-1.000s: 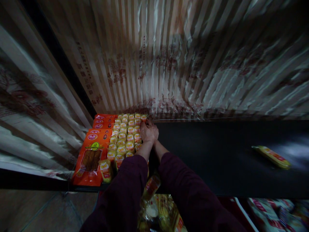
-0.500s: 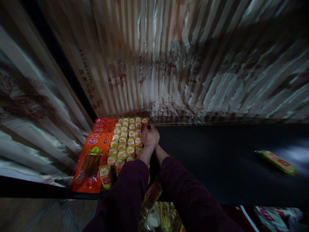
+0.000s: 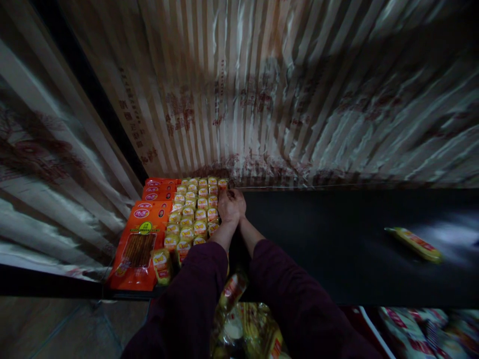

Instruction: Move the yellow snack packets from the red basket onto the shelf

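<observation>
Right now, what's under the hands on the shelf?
The hands sit together at the right edge of the yellow packets, over the dark shelf. Whatever is beneath the palms is covered: packet or bare shelf, cannot tell.

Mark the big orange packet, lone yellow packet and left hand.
big orange packet [image 3: 136,254], head view, its clear window
lone yellow packet [image 3: 413,244], head view, wrapper's middle
left hand [image 3: 227,208], head view, its back

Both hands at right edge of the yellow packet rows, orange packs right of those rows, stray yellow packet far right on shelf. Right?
No: the orange packs lie left of the yellow packet rows, as the head view shows. The rest holds.
</observation>
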Action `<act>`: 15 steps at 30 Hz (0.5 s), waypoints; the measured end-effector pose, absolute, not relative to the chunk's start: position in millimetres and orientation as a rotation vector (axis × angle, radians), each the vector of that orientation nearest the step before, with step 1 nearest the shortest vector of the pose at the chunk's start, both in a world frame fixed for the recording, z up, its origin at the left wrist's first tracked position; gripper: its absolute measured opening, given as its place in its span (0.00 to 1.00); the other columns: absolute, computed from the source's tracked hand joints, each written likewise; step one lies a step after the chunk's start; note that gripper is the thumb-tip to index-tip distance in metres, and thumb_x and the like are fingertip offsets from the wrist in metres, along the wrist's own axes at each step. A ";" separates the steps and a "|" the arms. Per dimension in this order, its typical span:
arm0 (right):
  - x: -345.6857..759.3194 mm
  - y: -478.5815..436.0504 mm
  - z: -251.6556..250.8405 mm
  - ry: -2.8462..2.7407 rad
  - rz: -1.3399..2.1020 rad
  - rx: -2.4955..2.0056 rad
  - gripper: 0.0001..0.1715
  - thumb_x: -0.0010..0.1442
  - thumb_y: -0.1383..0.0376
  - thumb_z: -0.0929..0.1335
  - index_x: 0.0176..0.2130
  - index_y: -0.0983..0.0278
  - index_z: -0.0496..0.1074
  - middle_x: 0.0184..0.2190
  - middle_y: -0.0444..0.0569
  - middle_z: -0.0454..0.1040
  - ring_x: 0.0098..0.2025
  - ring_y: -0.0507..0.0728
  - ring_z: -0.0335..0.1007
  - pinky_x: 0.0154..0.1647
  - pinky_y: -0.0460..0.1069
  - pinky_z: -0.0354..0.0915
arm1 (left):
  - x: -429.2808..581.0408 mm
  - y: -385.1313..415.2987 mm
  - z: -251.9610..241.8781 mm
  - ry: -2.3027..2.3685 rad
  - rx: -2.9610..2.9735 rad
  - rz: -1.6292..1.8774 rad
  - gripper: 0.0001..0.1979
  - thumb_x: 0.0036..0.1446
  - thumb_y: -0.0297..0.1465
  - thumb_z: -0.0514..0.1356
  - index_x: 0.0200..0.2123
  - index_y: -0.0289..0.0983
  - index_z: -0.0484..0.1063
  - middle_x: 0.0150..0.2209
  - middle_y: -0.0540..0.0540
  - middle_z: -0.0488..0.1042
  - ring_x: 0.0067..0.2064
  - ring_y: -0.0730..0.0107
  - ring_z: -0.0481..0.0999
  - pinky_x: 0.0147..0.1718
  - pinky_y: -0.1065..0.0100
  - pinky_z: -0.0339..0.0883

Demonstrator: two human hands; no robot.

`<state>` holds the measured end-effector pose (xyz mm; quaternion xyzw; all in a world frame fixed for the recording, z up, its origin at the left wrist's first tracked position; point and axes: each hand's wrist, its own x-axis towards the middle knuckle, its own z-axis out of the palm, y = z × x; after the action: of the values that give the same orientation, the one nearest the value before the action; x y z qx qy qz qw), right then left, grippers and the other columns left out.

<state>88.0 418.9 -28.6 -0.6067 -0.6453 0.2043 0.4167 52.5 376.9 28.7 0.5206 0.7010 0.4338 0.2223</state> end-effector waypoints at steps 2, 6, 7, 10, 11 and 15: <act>93.5 418.6 -28.6 -1.583 0.541 -1.492 0.13 0.55 0.65 0.64 0.41 0.63 0.71 0.41 0.52 0.73 0.44 0.58 0.67 0.48 0.52 0.63 | 50.6 376.1 30.0 1.935 1.414 1.192 0.13 0.61 0.32 0.55 0.47 0.35 0.71 0.48 0.40 0.73 0.51 0.59 0.70 0.51 0.57 0.64; 102.0 416.2 -24.5 -1.500 0.586 -1.530 0.14 0.54 0.64 0.64 0.41 0.62 0.73 0.39 0.52 0.74 0.42 0.59 0.68 0.47 0.53 0.65 | 42.0 373.0 36.5 1.942 1.372 1.183 0.14 0.60 0.27 0.52 0.47 0.34 0.71 0.47 0.37 0.75 0.52 0.58 0.71 0.51 0.61 0.62; 103.6 415.2 -22.4 -1.483 0.586 -1.549 0.14 0.55 0.63 0.63 0.41 0.63 0.73 0.39 0.52 0.74 0.41 0.59 0.68 0.46 0.53 0.65 | 40.4 371.9 39.6 1.945 1.366 1.178 0.15 0.59 0.27 0.52 0.48 0.34 0.71 0.47 0.36 0.74 0.52 0.58 0.71 0.51 0.62 0.62; 107.9 409.6 -14.8 -1.474 0.585 -1.571 0.15 0.57 0.62 0.62 0.40 0.63 0.73 0.38 0.52 0.74 0.41 0.58 0.68 0.46 0.53 0.64 | 39.0 367.6 51.1 1.958 1.339 1.147 0.16 0.58 0.26 0.52 0.49 0.32 0.71 0.48 0.34 0.74 0.52 0.59 0.73 0.51 0.65 0.63; 109.4 406.4 -12.5 -1.477 0.595 -1.566 0.16 0.58 0.61 0.61 0.40 0.63 0.73 0.38 0.51 0.75 0.40 0.58 0.68 0.45 0.52 0.64 | 39.5 365.7 54.6 1.960 1.329 1.134 0.17 0.58 0.26 0.52 0.49 0.31 0.71 0.48 0.34 0.74 0.52 0.59 0.73 0.51 0.65 0.63; 114.3 385.7 -9.1 -1.455 0.694 -1.500 0.19 0.60 0.55 0.60 0.42 0.62 0.73 0.37 0.50 0.76 0.38 0.57 0.70 0.43 0.51 0.65 | 42.7 355.6 60.5 1.938 1.281 1.147 0.19 0.57 0.27 0.52 0.52 0.31 0.70 0.51 0.34 0.73 0.54 0.59 0.71 0.53 0.65 0.62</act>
<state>114.3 385.7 -9.1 -0.6074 -0.5891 0.2812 0.4527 42.7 355.6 60.5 0.4757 0.7200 0.4260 0.2719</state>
